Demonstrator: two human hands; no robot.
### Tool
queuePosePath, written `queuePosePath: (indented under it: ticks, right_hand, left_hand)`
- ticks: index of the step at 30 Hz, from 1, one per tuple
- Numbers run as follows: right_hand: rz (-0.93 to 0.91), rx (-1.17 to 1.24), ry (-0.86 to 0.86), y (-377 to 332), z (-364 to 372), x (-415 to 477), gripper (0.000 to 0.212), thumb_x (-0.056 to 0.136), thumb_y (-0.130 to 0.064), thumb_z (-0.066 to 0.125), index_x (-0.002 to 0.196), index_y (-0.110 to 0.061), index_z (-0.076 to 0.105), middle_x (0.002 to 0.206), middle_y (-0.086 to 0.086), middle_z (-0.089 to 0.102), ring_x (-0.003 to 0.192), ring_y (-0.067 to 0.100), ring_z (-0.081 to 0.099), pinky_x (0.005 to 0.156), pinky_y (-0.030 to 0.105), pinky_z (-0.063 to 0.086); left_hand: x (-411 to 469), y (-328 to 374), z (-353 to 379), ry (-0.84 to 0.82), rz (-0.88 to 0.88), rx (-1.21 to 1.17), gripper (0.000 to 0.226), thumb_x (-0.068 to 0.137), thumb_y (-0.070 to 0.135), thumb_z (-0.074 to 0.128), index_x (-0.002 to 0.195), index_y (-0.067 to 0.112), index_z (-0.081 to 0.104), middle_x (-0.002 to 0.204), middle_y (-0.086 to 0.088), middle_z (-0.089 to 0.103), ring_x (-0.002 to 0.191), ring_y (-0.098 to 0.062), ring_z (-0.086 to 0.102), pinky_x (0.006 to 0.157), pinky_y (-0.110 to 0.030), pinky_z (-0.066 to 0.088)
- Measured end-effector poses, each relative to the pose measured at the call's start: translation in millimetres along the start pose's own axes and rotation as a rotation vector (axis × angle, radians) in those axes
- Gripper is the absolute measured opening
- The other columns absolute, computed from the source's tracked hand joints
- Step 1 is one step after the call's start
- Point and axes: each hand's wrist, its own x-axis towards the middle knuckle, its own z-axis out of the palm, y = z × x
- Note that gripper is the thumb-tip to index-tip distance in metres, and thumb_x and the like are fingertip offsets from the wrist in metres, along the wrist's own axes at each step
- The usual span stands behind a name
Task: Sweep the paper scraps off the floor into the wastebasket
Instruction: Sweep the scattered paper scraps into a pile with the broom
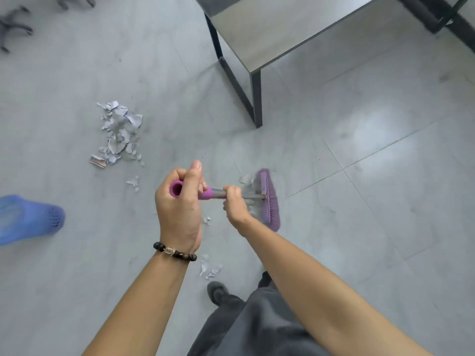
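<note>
While the main heap of paper scraps (119, 132) lay on the floor (385, 176), it was seen well to the left of the left hand (178, 201) and farther from the person. A few loose scraps (133, 181) were scattered between that heap and the left hand; others were seen just below the right hand (235, 201) and under the left wrist. One more was caught just beside the brush head (268, 199).

The purple end-grip of the broom handle (205, 194) was enclosed by the curled fingers of the left hand, with the thumb held up straight above it. The grey metal shaft was gripped by the right hand just past that grip, between the left hand and the brush head. The purple brush head was set just beyond the right hand, its bristles low at the floor and blurred.

A blue perforated wastebasket (30, 218), also blurred, was cut by the picture's edge far to the left of the left hand, well apart from the heap. A beaded bracelet (174, 251) was worn on the left wrist. Beyond the right hand, a grey table (282, 27) on black legs was placed. Dark trousers (257, 325) and a dark shoe (218, 291) were seen beneath the forearms.
</note>
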Motion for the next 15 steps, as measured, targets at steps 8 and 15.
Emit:
queuePosePath:
  ticks: [8,15]
  right_hand:
    - [-0.233,-0.222,-0.171,-85.6,80.0,17.8,0.053,0.094,-0.036,0.026,0.128,-0.004,0.048,0.116,0.011,0.047,0.099,0.020,0.044,0.099,0.046,0.040]
    - [-0.115,-0.359,0.010,-87.8,125.4,60.4,0.033,0.097,-0.038,0.020,0.109,-0.022,0.046,0.087,-0.008,0.043,0.091,0.025,0.047,0.073,0.033,0.033]
  left_hand:
    - [51.1,58.8,-50.3,0.143,0.163,-0.114,0.037,0.088,0.010,0.064,0.056,0.015,0.045,0.049,0.005,0.044,0.053,-0.014,0.043,0.065,-0.025,0.044]
    - [131.3,55.8,-125.7,0.033,-0.010,-0.290,0.041,0.091,0.003,0.059,0.056,0.016,0.041,0.051,0.002,0.040,0.055,-0.015,0.041,0.065,-0.026,0.040]
